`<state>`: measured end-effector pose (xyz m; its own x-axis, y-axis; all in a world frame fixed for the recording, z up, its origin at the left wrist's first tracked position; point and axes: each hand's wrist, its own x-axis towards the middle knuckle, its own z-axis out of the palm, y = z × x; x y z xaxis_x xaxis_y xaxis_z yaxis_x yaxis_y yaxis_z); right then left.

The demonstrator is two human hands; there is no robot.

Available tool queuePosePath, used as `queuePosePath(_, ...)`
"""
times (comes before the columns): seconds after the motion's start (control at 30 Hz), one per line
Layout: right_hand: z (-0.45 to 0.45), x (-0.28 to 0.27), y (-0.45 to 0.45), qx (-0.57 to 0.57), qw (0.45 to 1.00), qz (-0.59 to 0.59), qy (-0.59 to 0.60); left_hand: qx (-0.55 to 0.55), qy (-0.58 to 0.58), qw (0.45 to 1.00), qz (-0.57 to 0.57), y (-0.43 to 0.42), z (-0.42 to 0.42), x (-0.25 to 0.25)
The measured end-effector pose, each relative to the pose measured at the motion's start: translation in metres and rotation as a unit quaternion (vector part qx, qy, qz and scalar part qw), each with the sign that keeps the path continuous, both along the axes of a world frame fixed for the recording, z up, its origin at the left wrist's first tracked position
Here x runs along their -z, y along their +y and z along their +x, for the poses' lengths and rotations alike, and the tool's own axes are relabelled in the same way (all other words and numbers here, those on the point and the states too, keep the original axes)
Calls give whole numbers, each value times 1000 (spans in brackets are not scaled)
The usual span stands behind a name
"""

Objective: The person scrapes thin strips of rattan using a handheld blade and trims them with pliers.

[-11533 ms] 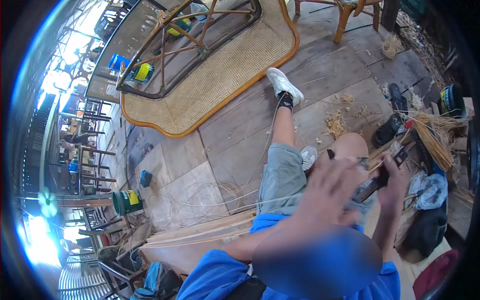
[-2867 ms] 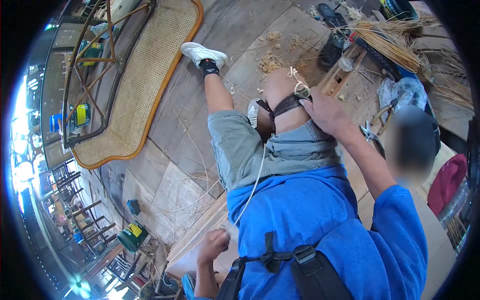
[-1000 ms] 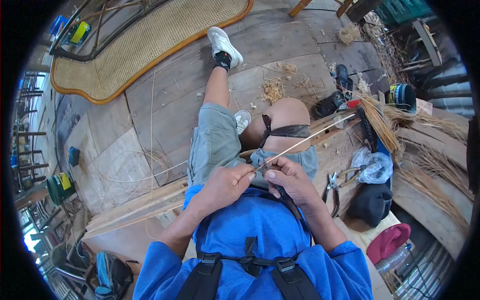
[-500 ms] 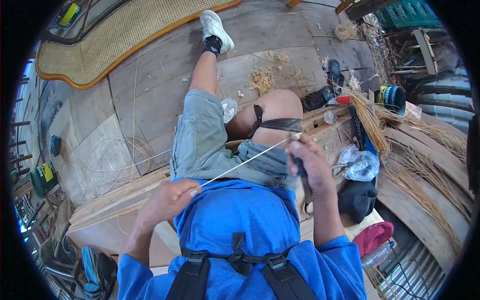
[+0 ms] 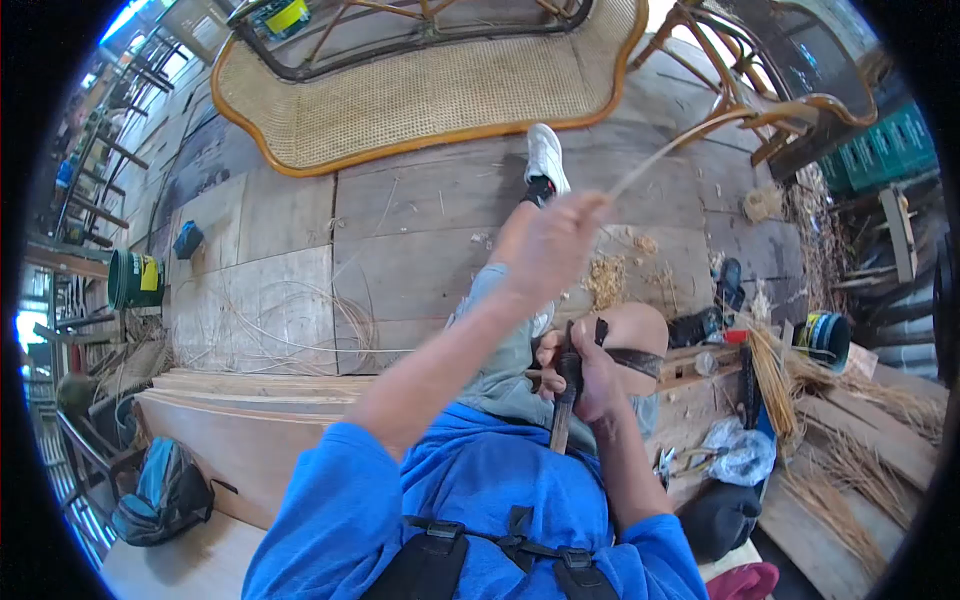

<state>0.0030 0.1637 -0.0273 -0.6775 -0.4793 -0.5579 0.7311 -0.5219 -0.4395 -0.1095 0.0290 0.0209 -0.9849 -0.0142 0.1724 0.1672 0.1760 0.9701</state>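
Note:
Raised over the outstretched leg, my left hand (image 5: 558, 245) is closed on a thin pale cane strip (image 5: 648, 165), which runs up and to the right. The hand is slightly blurred. Near the bent knee, my right hand (image 5: 590, 378) is wrapped around a dark-handled tool (image 5: 569, 368) that points down toward the blue shirt. Fingers partly hide the tool, and its exact kind is unclear. A dark band (image 5: 636, 361) circles the bent knee just beside this hand.
Across the wooden floor (image 5: 430, 215) lies a woven cane panel (image 5: 440, 110). A rattan chair (image 5: 735, 90) stands upper right. Pliers (image 5: 665, 464), a plastic bag (image 5: 740, 452) and cane bundles (image 5: 772, 385) lie right. Long boards (image 5: 250, 395) and a backpack (image 5: 160, 490) are left.
My left hand has swung from beside the waist up and across to the right, holding the strip. My right hand keeps the tool, lower against the lap. The view has shifted, showing the rattan chair.

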Motion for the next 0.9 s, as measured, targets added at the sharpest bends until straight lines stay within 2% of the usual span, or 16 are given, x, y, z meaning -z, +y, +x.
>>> queuePosePath(0.03,-4,5,-3,-4,998,-70,-2,51,-120,981,141,16,6,-19)
queuePosePath(0.07,-10,6,-6,-10,990,-139,-6,47,-126,965,223,26,13,-28)
queuePosePath(0.17,-22,-18,-3,106,990,-97,1,45,-213,881,420,22,53,-34)
queuePosePath(0.2,-25,14,13,133,986,-103,-1,48,-251,842,475,14,66,-33)
queuePosePath(0.23,-33,0,21,123,991,-25,52,52,-246,815,522,3,78,-24)
queuePosePath(0.27,-45,2,42,190,981,21,12,55,-239,786,567,-10,88,-8)
queuePosePath(0.33,-52,-10,73,350,924,149,33,-82,-243,845,470,-42,104,27)
queuePosePath(0.4,-57,-4,122,400,903,97,124,-156,-197,837,485,-85,119,62)
queuePosePath(0.47,-47,14,161,387,899,126,161,-211,-294,850,383,-118,133,62)
queuePosePath(0.53,-42,18,159,384,903,148,121,-92,-400,898,157,-136,142,53)
queuePosePath(0.57,-37,18,147,384,905,152,98,-31,-444,895,38,-141,147,45)
queuePosePath(0.63,-32,26,130,369,913,159,66,82,-297,949,64,-126,152,19)
queuePosePath(0.7,-27,53,118,338,926,163,50,246,-233,935,107,-116,138,-54)
queuePosePath(0.77,-26,56,109,330,927,170,54,385,-71,913,118,-108,123,-96)
queuePosePath(0.83,-29,49,104,324,921,208,64,393,146,896,149,-88,119,-117)
queuePosePath(0.9,-28,50,104,310,922,216,83,371,292,875,106,-68,121,-142)
